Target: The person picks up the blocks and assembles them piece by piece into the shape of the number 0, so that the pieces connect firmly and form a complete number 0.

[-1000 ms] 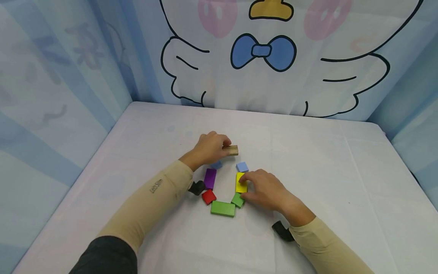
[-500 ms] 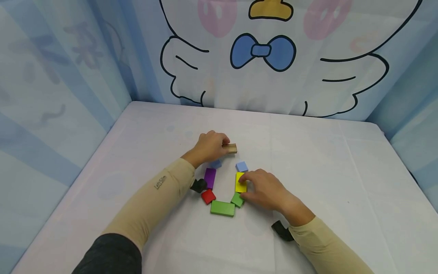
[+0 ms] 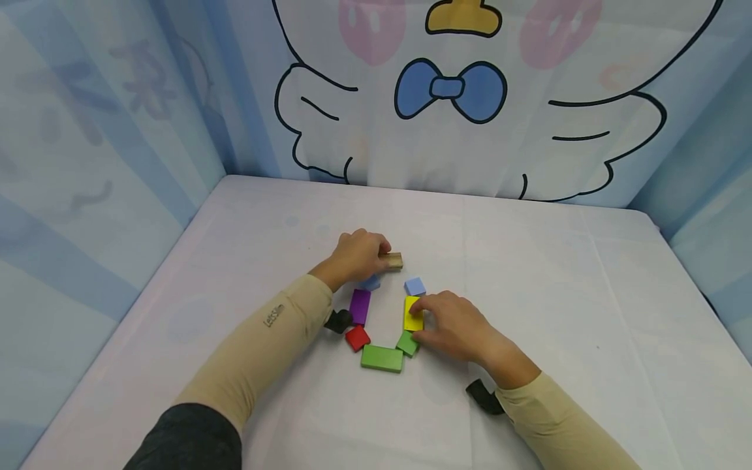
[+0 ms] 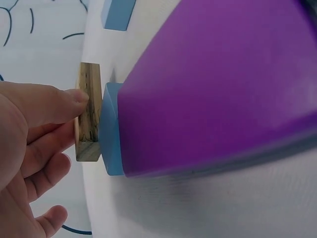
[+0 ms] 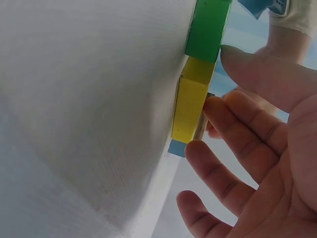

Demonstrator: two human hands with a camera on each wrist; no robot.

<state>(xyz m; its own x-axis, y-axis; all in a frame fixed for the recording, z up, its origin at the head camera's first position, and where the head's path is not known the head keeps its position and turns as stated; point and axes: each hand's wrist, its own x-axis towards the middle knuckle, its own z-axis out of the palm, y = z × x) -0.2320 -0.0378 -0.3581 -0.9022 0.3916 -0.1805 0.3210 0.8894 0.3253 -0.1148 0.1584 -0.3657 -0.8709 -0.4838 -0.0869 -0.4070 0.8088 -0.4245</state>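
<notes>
In the head view my left hand pinches a bare wooden block between thumb and fingers. The left wrist view shows that wooden block close against a light blue block; whether they touch I cannot tell. Beyond the blue one is a purple block. My right hand has loosely bent fingers at a yellow block, its index fingertip over that block and its thumb by a small green block. In the right wrist view the fingers lie beside the yellow block without gripping it.
A second light blue block lies at the far end of the yellow one. A red block and a long green block complete the near side of the ring on the white-covered table. Printed curtains surround the table.
My left hand has shifted slightly left with the wooden block, then a little nearer to the blue blocks. My right hand and the other blocks stay where they were.
</notes>
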